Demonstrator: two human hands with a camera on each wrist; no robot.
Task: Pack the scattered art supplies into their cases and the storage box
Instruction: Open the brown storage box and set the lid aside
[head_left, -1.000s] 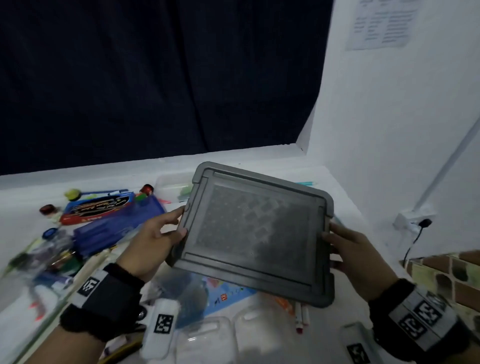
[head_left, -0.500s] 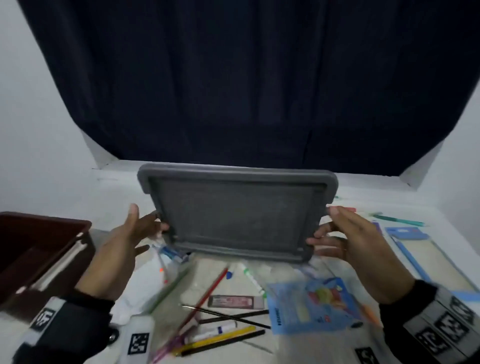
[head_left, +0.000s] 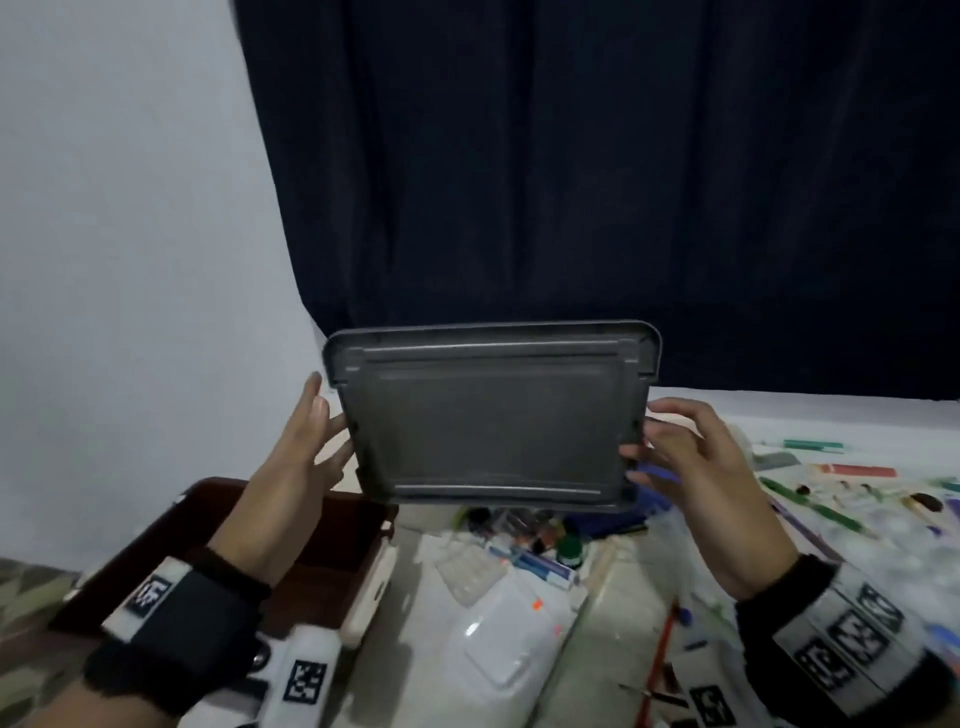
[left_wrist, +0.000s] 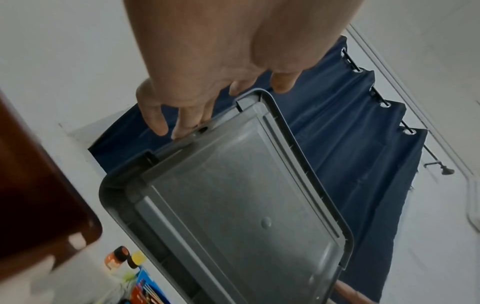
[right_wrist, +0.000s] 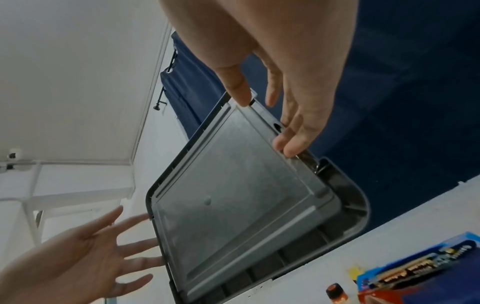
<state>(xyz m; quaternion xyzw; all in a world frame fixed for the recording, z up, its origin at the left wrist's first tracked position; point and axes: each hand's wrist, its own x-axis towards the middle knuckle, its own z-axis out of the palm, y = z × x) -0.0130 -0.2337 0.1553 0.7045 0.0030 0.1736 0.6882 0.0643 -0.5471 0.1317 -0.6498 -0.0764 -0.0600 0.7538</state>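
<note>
1. The left hand (head_left: 301, 457) is released, its fingers (right_wrist: 135, 250) spread straight, their tips against the left edge of a grey lid (head_left: 488, 415).
2. The right hand (head_left: 691, 457) grasps the lid's right edge, thumb on the near face and fingers curled behind it, as the right wrist view shows.
3. The lid is held in the air between the two hands, tilted almost upright, its ribbed underside toward the person, above the clutter on the white bench (head_left: 613, 613).
4. Below the left hand, at the bench's near left, stands a dark brown box (head_left: 291, 566), uncovered, with a pale latch (head_left: 374, 587) on its right side.
5. Just right of the box lie a clear plastic case (head_left: 498, 644) and a white-and-blue tube (head_left: 535, 564).
6. Small paint bottles (head_left: 524, 525) cluster under the lid's near edge; in the left wrist view one has an orange body and another a yellow one.
7. To the right, pens and markers are scattered over the bench, among them a green pen (head_left: 813, 445) at the far side and an orange marker (head_left: 857, 470) nearer.
8. A blue pencil box (right_wrist: 415, 265) lies flat on the bench in the right wrist view.
9. A dark blue curtain (head_left: 597, 182) hangs behind the bench, with a white wall (head_left: 130, 260) to its left.
</note>
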